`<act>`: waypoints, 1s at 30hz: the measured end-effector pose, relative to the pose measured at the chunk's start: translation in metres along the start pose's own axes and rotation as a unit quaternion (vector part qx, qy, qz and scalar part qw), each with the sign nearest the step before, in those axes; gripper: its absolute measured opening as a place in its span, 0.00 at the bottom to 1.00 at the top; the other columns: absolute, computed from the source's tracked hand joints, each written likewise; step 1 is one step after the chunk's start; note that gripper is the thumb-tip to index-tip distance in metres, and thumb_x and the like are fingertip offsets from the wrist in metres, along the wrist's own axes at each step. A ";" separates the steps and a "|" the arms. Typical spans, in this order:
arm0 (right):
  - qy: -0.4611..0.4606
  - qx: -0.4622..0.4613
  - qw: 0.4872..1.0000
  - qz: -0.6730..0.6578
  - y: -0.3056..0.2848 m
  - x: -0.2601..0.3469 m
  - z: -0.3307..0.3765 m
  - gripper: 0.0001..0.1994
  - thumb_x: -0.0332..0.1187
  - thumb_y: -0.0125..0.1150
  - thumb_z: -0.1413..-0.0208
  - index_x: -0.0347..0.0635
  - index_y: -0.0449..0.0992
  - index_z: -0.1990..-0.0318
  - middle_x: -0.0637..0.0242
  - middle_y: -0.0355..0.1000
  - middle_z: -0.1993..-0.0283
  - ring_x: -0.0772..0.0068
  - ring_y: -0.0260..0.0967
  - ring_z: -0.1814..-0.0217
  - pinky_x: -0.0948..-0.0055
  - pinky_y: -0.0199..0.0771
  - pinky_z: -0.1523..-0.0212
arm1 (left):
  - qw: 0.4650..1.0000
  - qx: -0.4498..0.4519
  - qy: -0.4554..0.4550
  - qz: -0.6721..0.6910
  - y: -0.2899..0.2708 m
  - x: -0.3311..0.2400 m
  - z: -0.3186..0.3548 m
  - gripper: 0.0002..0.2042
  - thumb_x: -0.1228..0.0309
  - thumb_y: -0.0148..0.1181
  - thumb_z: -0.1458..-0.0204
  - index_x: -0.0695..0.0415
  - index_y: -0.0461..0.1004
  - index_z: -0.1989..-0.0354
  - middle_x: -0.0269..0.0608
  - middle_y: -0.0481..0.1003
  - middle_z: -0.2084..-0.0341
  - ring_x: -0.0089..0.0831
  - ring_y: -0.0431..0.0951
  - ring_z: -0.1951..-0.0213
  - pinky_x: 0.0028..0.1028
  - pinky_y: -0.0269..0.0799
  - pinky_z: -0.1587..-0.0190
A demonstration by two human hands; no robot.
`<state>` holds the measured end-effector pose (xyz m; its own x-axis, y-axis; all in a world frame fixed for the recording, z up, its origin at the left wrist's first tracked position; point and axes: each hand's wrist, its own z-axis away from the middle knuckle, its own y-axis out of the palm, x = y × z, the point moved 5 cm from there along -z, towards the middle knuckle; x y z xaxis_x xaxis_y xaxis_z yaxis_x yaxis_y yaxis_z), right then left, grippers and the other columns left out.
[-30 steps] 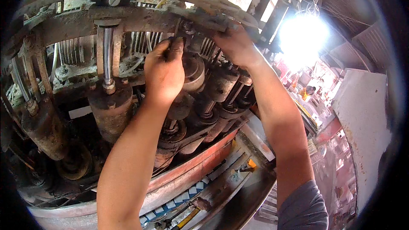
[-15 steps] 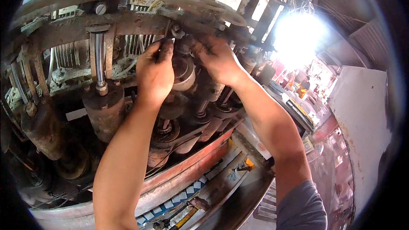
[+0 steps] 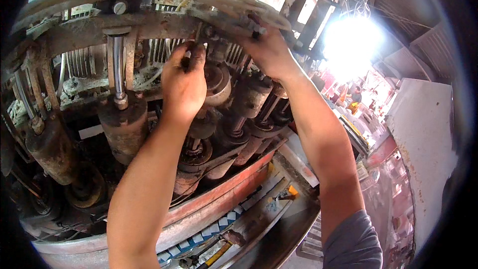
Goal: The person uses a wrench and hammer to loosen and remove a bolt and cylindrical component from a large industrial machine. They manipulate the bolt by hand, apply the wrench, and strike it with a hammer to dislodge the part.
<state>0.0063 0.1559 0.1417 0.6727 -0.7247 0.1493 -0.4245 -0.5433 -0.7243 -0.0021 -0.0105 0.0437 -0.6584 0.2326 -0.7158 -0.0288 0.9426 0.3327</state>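
both hands are up at a small fitting (image 3: 206,37) just above the frame's centre, under the curved rusty crossbar (image 3: 149,25) of a big greasy machine. the left hand (image 3: 184,82) is closed, its fingertips (image 3: 191,52) pinched on a small dark part at the fitting; what exactly sits between them is too small and dirty to tell. the right hand (image 3: 266,50) lies just right of it in the upper centre, fingers curled over the crossbar's end where a few bolt heads (image 3: 251,22) show. whether it clamps a tool or only grips the metal, one cannot tell. the two hands are near one another but not touching.

as a judgement, the work on the fitting is in mid-course: both hands are engaged, nothing loose lies in either palm, and no removed part shows nearby, so the fitting looks neither freed nor finished.

directly below the left hand stand worn cylinders (image 3: 219,84) in a row running to the centre right. a bright steel rod (image 3: 118,67) drops into a rusty drum (image 3: 124,124) at the centre left. lower down curves a red rim (image 3: 224,189), and beneath it a track with blue and white tiles (image 3: 209,231) toward the bottom centre. glaring daylight (image 3: 351,45) fills the upper right, beside a pale wall (image 3: 423,134).
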 end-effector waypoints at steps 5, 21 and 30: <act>-0.005 -0.067 0.994 0.083 0.003 0.027 0.001 0.24 0.29 0.57 0.47 0.34 0.64 0.41 0.57 0.71 0.49 0.72 0.67 0.52 0.74 0.68 0.52 | 0.999 0.010 0.026 -0.030 -0.002 -0.005 -0.001 0.12 0.71 0.58 0.49 0.67 0.75 0.59 0.44 0.78 0.70 0.27 0.73 0.68 0.27 0.68 0.61; -0.091 -0.137 0.960 0.226 0.020 0.034 0.001 0.11 0.27 0.50 0.48 0.39 0.75 0.58 0.50 0.72 0.57 0.49 0.69 0.52 0.54 0.69 0.56 | 0.998 -0.029 -0.015 -0.045 -0.005 -0.008 -0.013 0.10 0.72 0.59 0.52 0.63 0.79 0.63 0.51 0.79 0.71 0.36 0.78 0.70 0.31 0.71 0.62; -0.038 -0.279 0.959 0.024 0.020 -0.004 -0.026 0.20 0.29 0.57 0.52 0.34 0.70 0.50 0.43 0.71 0.53 0.47 0.66 0.45 0.61 0.63 0.44 | 0.875 0.040 0.193 -0.443 -0.011 0.030 -0.042 0.15 0.62 0.47 0.46 0.57 0.75 0.58 0.57 0.75 0.60 0.55 0.74 0.56 0.45 0.67 0.50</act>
<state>-0.0205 0.1367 0.1446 0.6773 -0.7333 0.0593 -0.7002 -0.6673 -0.2538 -0.0536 -0.0241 0.0442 -0.6096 -0.6811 -0.4057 -0.6137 0.7293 -0.3023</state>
